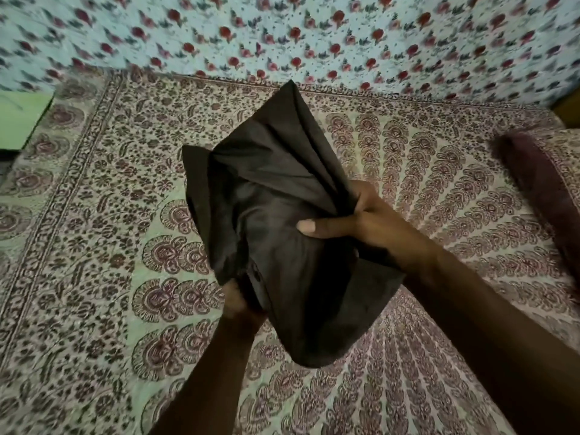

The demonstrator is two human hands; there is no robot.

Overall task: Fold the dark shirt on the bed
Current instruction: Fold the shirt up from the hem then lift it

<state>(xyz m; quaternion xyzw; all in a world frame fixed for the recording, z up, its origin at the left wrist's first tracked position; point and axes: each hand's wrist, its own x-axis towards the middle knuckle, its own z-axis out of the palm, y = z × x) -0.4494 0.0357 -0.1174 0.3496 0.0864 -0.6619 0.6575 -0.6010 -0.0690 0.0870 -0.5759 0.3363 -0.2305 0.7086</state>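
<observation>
Head view: gripping bunched dark shirt (282, 189) above bed (103, 221), left hand (239, 301) clutching lower edge, right hand (361, 221) pinching side. Probably pre-fold; next, spread flat.

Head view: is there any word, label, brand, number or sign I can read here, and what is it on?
No readable text anywhere in this view.
dark shirt, gripped by the left hand and the right hand: no tag, print or logo shows.
bedsheet and flowered cloth behind it: patterns only, no lettering.
green object at the left edge: plain face, no writing visible.
</observation>
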